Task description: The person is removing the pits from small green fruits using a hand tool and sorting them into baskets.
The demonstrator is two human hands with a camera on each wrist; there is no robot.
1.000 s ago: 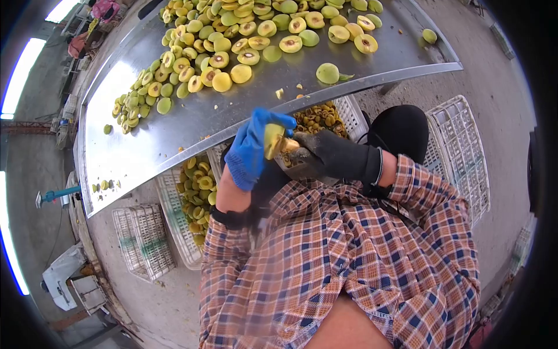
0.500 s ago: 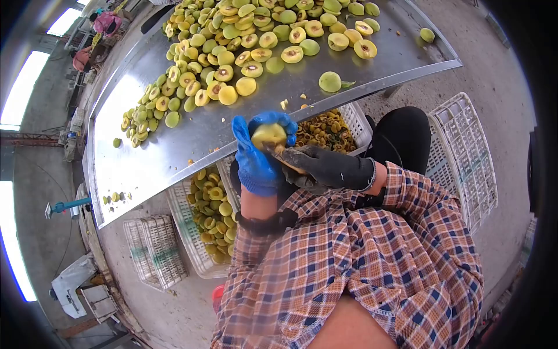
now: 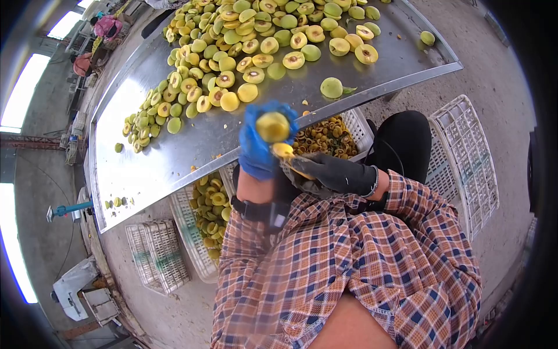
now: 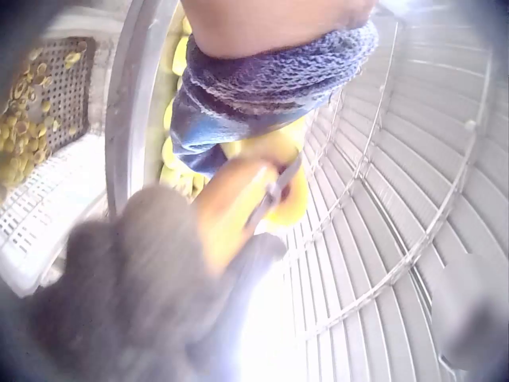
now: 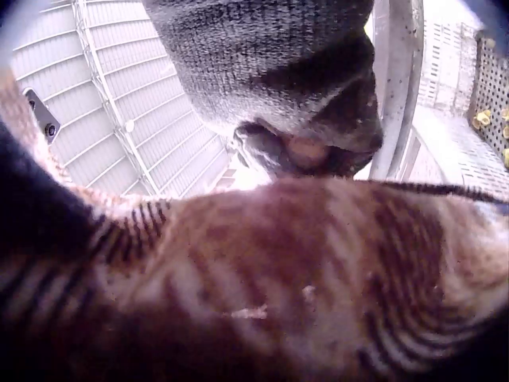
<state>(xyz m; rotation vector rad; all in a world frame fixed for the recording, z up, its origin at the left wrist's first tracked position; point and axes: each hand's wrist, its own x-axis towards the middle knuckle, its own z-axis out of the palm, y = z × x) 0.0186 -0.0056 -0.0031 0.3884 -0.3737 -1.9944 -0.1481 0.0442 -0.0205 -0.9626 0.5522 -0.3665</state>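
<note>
Below the near edge of a metal table point(image 3: 212, 136), my left hand point(image 3: 256, 145), in a blue glove, grips a yellow-green fruit point(image 3: 272, 127); both are blurred. Beside it, my right hand point(image 3: 337, 174), in a black glove, is curled round a small tool, and a yellow piece point(image 3: 283, 150) lies by its fingertips. The left wrist view shows the tool's thin metal part point(image 4: 274, 191) against the fruit point(image 4: 294, 203), between the blue glove point(image 4: 246, 103) and the dark glove point(image 4: 151, 278). The right wrist view shows mostly the dark glove point(image 5: 270, 64) and sleeve; its fingertips are hidden.
Halved fruits point(image 3: 229, 102) are heaped on the table, with a whole one point(image 3: 332, 88) near its edge. Crates of fruit pieces point(image 3: 209, 209) and brown scraps point(image 3: 328, 136) stand underneath. Stacked white crates point(image 3: 157, 253) are at left, more point(image 3: 465, 163) at right.
Over the last second the left hand has turned, and the fruit now faces up between its fingers. The right hand stays close beside it. The view has shifted slightly.
</note>
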